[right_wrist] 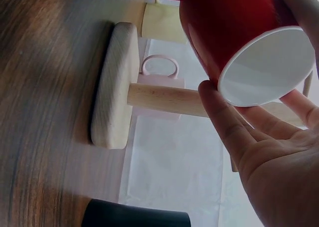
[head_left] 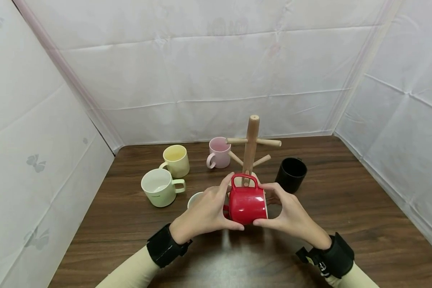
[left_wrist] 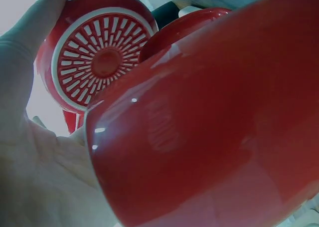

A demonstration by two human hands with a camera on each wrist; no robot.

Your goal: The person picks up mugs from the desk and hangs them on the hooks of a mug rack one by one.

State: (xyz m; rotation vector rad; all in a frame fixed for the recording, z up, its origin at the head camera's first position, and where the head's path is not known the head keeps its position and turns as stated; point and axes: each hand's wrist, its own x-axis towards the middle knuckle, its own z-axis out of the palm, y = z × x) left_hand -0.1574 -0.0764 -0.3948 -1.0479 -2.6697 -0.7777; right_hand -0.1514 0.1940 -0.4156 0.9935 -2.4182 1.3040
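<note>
Both hands hold a red mug (head_left: 247,204) on its side in front of the wooden mug tree (head_left: 253,136). Its handle points up in the head view and its mouth faces right. My left hand (head_left: 207,212) grips the base end, whose patterned underside shows in the left wrist view. At the rim end, my right hand (head_left: 293,210) has thumb and fingers around the edge, and the white inside shows in the right wrist view. A second red mug (left_wrist: 209,117) fills much of the left wrist view; in the head view my left hand mostly hides it.
On the left stand a pale green mug (head_left: 159,188) and a yellow mug (head_left: 178,162). A pink mug (head_left: 220,154) is behind the tree's left side, and a black mug (head_left: 291,176) stands to its right. White cloth walls (head_left: 216,80) enclose the wooden table (head_left: 345,192).
</note>
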